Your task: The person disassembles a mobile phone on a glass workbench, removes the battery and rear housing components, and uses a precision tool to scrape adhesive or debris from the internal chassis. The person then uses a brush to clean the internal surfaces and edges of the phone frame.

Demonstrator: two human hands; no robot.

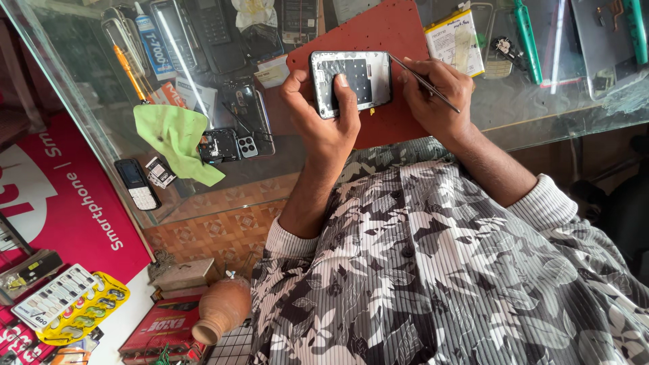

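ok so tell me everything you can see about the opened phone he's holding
The opened phone is a smartphone with its back cover off, showing a silvery-white frame around a dark inner panel. It lies roughly flat, long side across the view, above the red work mat. The left hand grips it from below, thumb pressed on the dark panel. The right hand brings thin metal tweezers to its right edge.

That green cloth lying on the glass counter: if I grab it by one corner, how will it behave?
The green cloth lies crumpled with folds, so it will probably hang limp, not stiff. It looks thin, so likely very light. One end drapes over a small opened phone, and lifting might drag across it. Both hands are busy elsewhere.
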